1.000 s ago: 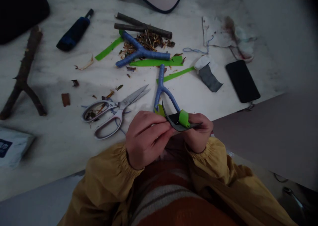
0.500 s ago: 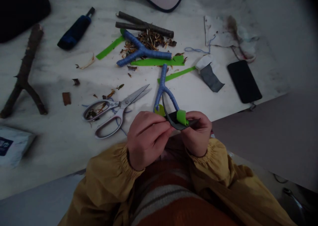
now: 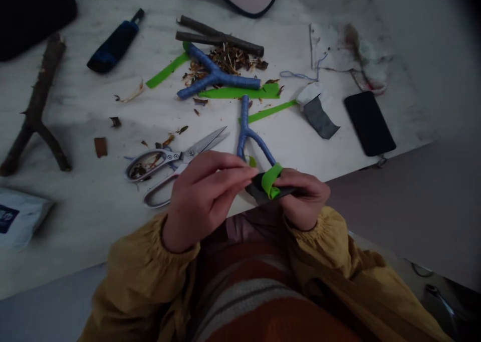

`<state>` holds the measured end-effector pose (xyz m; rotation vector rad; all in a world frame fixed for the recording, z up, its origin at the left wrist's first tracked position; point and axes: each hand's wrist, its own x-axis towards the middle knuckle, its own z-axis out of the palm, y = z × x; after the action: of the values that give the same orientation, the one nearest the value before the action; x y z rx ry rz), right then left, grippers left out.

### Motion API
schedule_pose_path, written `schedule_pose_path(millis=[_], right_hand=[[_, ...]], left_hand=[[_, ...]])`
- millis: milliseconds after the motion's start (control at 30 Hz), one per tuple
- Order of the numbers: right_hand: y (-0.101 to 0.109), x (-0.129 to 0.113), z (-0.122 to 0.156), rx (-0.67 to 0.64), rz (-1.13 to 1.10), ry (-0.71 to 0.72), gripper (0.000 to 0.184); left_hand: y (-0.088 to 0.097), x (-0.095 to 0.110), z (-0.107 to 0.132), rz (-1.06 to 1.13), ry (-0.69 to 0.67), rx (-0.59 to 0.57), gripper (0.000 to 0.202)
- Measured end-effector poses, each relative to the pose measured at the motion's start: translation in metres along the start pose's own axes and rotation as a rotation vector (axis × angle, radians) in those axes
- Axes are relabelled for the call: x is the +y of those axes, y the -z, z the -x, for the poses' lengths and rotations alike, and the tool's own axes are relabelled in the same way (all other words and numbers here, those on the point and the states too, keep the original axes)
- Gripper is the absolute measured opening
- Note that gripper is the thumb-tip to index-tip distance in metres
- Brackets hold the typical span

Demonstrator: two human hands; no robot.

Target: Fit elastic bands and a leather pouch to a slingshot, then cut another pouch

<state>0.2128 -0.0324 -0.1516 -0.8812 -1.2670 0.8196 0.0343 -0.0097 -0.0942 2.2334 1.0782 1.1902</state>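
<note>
- Right hand grips a dark grey patch by its right end, thumb and fingers closed on it.
- Left hand faces it, fingertips drawn close together at the left side of the patch; whether they pinch anything cannot be made out.
- A bright green band makes a loop at the dark grey patch, just beside the right thumb.
- Beyond the hands, a blue-wrapped slingshot frame points its stem away from the person and its two prongs toward them. The right prong ends at the green band; how they join is hidden.
- Scissors lie left of that frame, blades slightly parted, one handle loop partly covered by the left hand.
- Farther back on the worktop lies a second blue-wrapped frame, against a heap of bark shavings, with a flat green strip along its near side.
- Two cut sticks lie behind the heap.
- To the right are a loose grey patch, a black phone and a stained cloth.
- At far left lies a bare forked branch, with a white packet nearer the person.
</note>
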Motion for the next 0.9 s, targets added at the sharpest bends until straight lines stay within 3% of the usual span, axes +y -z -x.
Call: schedule_pose_path(millis=[200, 500, 600, 767, 900], right_hand=[[0.001, -0.006, 0.002, -0.007, 0.100, 0.044, 0.048], [0.004, -0.014, -0.002, -0.109, 0.182, 0.122, 0.041], [0.005, -0.019, -0.006, -0.203, 0.207, 0.150, 0.037], [0.006, -0.018, -0.011, -0.242, 0.200, 0.211, 0.039], [0.013, -0.012, -0.009, -0.313, 0.227, 0.368, 0.023]], left_hand=[[0.015, 0.000, -0.018, 0.052, -0.214, -0.330, 0.028], [0.018, -0.003, -0.023, 0.025, -0.352, -0.403, 0.012], [0.016, 0.000, -0.024, 0.057, -0.267, -0.337, 0.004], [0.014, 0.003, -0.024, 0.119, 0.019, -0.290, 0.011], [0.013, 0.007, -0.024, 0.124, 0.095, -0.261, 0.012]])
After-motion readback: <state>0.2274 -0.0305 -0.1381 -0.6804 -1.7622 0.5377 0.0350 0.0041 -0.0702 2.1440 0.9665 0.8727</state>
